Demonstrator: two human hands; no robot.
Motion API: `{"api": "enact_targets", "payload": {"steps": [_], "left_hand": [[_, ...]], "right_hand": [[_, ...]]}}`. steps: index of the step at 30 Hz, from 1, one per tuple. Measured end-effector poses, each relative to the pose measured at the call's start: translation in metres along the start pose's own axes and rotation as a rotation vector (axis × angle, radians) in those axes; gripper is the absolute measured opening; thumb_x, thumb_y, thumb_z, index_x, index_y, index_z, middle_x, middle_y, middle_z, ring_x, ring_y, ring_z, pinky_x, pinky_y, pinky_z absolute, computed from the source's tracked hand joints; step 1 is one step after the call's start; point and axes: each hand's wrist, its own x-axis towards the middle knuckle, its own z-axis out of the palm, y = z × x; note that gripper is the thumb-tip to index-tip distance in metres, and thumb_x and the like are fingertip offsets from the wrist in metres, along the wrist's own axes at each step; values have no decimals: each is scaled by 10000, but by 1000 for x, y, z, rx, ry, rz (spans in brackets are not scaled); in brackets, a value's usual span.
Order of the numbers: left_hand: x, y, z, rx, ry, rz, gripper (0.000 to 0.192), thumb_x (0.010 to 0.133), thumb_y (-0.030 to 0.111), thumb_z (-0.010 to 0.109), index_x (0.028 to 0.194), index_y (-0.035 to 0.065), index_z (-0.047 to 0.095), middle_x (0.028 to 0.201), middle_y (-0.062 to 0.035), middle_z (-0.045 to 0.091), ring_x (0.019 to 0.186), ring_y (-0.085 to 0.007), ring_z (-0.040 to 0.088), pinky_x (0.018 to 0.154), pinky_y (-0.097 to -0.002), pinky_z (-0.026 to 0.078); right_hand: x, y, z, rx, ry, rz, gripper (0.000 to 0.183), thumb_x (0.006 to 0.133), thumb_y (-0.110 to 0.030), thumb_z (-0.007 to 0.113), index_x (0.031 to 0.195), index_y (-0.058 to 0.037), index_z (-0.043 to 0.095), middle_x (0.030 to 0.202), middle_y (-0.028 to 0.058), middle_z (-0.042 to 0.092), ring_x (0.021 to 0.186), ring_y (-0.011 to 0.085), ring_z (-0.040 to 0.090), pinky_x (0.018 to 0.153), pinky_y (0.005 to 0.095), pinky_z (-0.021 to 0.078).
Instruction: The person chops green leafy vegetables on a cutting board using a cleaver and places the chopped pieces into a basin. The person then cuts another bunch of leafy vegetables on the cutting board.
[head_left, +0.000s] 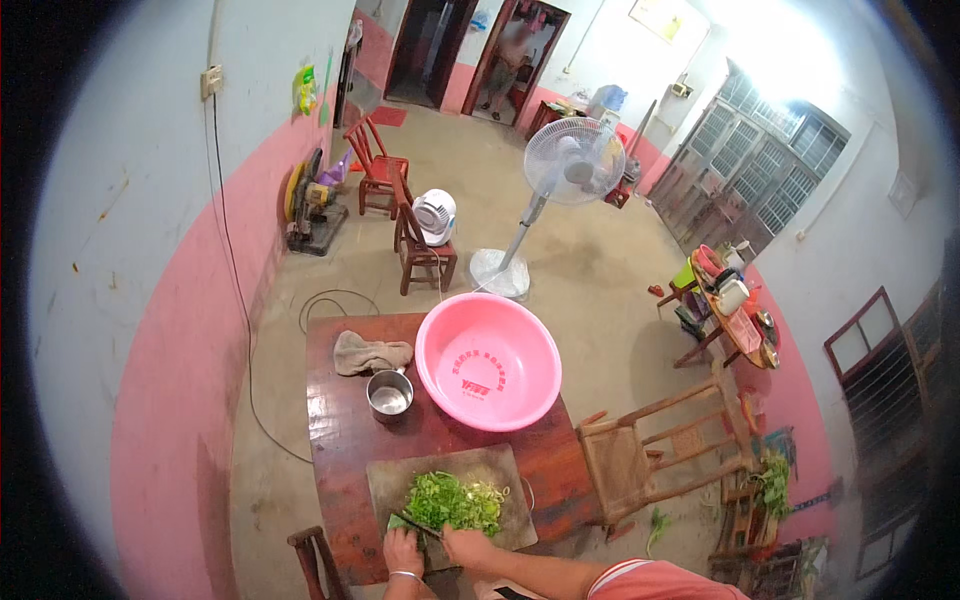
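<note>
My right hand grips a kitchen knife, its dark blade slanting across the near side of a cutting board. Close by on the left, my left hand has curled fingers over a small bunch of green leaves, right beside the blade. A heap of chopped greens, with paler cut pieces at its right, lies on the board just beyond the knife. My hands cover the knife handle and much of the held bunch.
Beyond the board on the wooden table stand a large pink plastic basin, a metal mug and a crumpled cloth. A wooden chair adjoins the right edge. A pedestal fan stands behind; a person is in the far doorway.
</note>
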Motion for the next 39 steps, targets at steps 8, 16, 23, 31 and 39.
{"api": "enact_targets", "payload": {"steps": [8,16,23,31,39], "left_hand": [[-3,-3,-3,-32,-36,-30,284,592,42,673,876,57,655,912,-127,589,927,-332,548,825,-423,450],[-4,5,-15,-5,-52,3,209,695,90,651,897,36,655,917,-133,586,948,-323,541,838,-420,447],[-10,-5,-8,-30,-27,96,298,706,69,628,1001,47,669,998,-136,604,964,-316,546,852,-415,446],[-2,-3,-4,-58,-53,41,289,689,21,596,966,57,670,993,-161,598,905,-349,569,791,-431,474],[0,2,-9,-7,12,103,248,685,38,598,925,55,661,956,-133,605,930,-316,563,818,-407,455]], "right_hand": [[-10,-4,-16,-42,-43,-33,272,928,-257,503,972,6,453,662,211,615,629,416,623,535,525,479],[-7,-12,-7,-46,-76,1,269,926,-252,490,960,12,449,710,221,639,675,425,638,576,526,488],[2,-10,-16,32,-25,35,276,935,-265,482,974,8,459,716,232,633,676,436,631,589,536,489],[-12,-5,-20,-89,-74,-11,266,919,-249,498,989,4,458,683,213,624,649,422,626,581,528,489],[-2,-2,-6,-14,-35,43,278,929,-257,493,996,11,462,692,230,627,662,421,634,587,526,495]]}}
